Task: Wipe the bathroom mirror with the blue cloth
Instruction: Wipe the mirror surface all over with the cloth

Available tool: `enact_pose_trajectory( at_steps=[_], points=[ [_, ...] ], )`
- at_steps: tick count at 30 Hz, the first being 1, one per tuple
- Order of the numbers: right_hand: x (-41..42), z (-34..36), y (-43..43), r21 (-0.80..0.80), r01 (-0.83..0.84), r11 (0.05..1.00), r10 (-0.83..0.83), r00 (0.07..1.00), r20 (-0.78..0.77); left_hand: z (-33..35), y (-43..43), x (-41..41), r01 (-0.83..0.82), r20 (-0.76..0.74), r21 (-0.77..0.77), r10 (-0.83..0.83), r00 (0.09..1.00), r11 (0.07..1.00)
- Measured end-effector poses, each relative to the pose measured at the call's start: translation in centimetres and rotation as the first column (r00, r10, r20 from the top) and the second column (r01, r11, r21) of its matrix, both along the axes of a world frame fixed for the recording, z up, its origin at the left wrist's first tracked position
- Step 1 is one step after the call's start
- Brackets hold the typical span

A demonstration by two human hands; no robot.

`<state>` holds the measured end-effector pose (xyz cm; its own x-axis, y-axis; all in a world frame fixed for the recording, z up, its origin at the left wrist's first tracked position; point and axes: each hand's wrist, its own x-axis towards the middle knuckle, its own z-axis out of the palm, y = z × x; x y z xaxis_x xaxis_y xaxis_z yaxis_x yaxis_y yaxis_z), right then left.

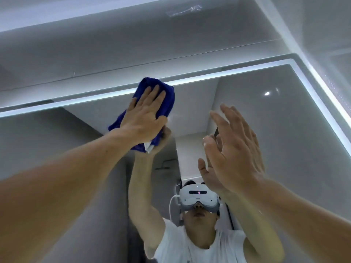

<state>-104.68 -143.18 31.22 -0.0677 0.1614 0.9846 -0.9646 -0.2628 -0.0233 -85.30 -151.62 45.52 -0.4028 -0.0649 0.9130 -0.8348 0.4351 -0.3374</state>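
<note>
The left hand (146,114) lies flat on the blue cloth (167,97), fingers straight and spread, pressing it against the mirror (284,130) rather than gripping it. The thumb sits on the cloth's right edge. The right hand (233,149) is raised beside it, released and holding nothing, with the fingers straight and slightly fanned. It is close to the glass, but I cannot tell whether it touches.

The cloth is bunched between the left palm and the glass. Its long axis runs from lower left to upper right, roughly in line with the left forearm. Its upper end overlaps the lit strip (209,76) along the mirror's top edge, and a white tag (149,147) hangs at its lower end. The right hand is to the right of the cloth and apart from it, so the left hand does the wiping. From here most of the glass lies below and to the right of the cloth, and the next strokes likely go that way.

The mirror reflects both raised arms and a white headset (198,196). Above the mirror rises a pale, glossy wall (171,44).
</note>
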Motion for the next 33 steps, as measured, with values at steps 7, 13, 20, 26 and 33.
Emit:
enact_pose_trajectory(
  at_steps=[7, 13, 20, 26, 33],
  points=[
    [1.1, -1.6, 3.2, 0.068, -0.047, 0.997, 0.045, 0.999, 0.027, -16.6, 0.0, -2.9, -0.016, 0.294, -0.168, 0.066, 0.954, 0.986],
    [-0.2, -5.3, 5.2, 0.127, -0.065, 0.99, 0.056, 0.996, 0.071, -25.8, 0.8, -2.8, 0.029, 0.482, -0.2, 0.073, 0.873, 0.979],
    [-0.7, -8.6, 5.0, 0.215, -0.037, 0.976, 0.024, 0.998, 0.063, -19.2, 0.5, -1.5, -0.037, 0.503, -0.22, 0.146, 0.852, 0.975],
    [-2.0, -11.1, 4.2, 0.237, 0.031, 0.971, -0.042, 0.998, 0.043, -12.1, 1.2, -3.7, -0.012, 0.022, -0.036, 0.013, 1.0, 0.999],
    [-3.6, -13.3, 3.6, 0.274, 0.034, 0.961, -0.063, 0.993, 0.099, -21.0, 1.8, -7.5, 0.034, -0.138, -0.087, -0.045, 0.989, 0.996]
  ],
)
